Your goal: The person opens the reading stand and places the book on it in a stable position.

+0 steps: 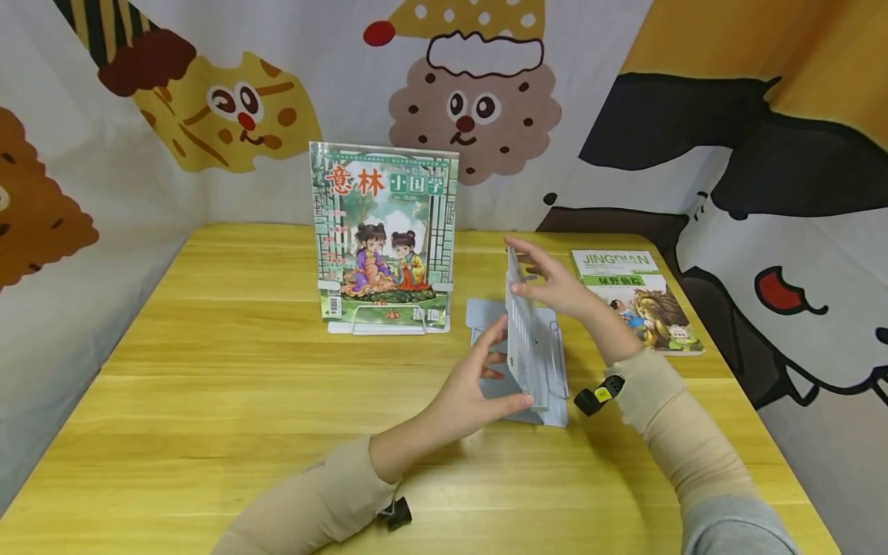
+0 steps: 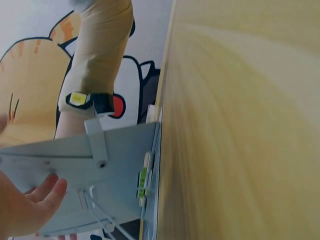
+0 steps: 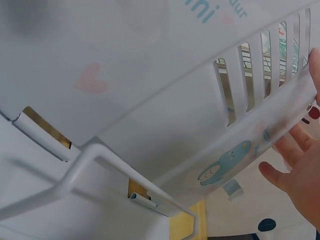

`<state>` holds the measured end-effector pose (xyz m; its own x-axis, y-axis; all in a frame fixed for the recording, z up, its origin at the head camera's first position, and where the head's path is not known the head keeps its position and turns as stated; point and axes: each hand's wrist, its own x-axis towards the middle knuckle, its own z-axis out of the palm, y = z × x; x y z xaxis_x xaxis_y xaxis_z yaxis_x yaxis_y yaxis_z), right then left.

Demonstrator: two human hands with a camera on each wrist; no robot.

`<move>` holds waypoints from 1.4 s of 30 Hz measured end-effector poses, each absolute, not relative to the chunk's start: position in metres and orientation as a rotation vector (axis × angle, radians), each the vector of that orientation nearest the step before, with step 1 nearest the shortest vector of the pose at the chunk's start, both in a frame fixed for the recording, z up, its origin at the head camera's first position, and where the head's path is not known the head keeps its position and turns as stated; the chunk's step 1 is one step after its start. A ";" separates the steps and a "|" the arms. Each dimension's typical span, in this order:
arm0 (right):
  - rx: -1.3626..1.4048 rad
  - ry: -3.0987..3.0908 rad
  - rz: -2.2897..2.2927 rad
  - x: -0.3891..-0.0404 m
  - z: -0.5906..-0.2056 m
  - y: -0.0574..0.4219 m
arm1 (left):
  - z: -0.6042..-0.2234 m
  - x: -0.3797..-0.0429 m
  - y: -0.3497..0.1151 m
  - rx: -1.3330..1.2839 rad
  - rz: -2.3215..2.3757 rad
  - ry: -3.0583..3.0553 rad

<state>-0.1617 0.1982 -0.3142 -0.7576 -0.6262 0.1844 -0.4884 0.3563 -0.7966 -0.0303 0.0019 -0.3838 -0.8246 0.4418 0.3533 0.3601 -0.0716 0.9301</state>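
Note:
A pale metal book stand (image 1: pixel 527 339) stands near the table's middle right, its slotted panel tilted up from a flat base plate (image 1: pixel 496 312). My right hand (image 1: pixel 558 285) grips the panel's upper end, thumb on one side and fingers on the other. At the panel's near side, my left hand (image 1: pixel 468 389) holds it, with the thumb by the lower edge and the fingers at the back face. The right wrist view shows a wire bar (image 3: pixel 125 165), slots and a blue cartoon animal print (image 3: pixel 225 162). In the left wrist view, a metal bracket (image 2: pixel 96 142) crosses the panel's back.
A magazine (image 1: pixel 385 239) leans upright on another stand (image 1: pixel 388 327) at the back. To the right of my right hand lies a book (image 1: pixel 641 301) with a lion on its cover. A printed cartoon curtain (image 1: pixel 479 108) hangs behind the wooden table (image 1: pixel 208 370).

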 end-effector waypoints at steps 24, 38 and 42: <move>-0.511 2.805 -1.399 -0.169 -0.346 0.255 | -0.389 -0.075 -0.001 1.001 2.056 2.074; -0.387 2.957 -1.252 -0.163 -0.350 0.285 | -0.382 -0.121 -0.006 0.825 2.103 2.229; -0.342 3.010 -1.199 -0.164 -0.352 0.288 | -0.378 -0.136 -0.004 0.783 2.109 2.350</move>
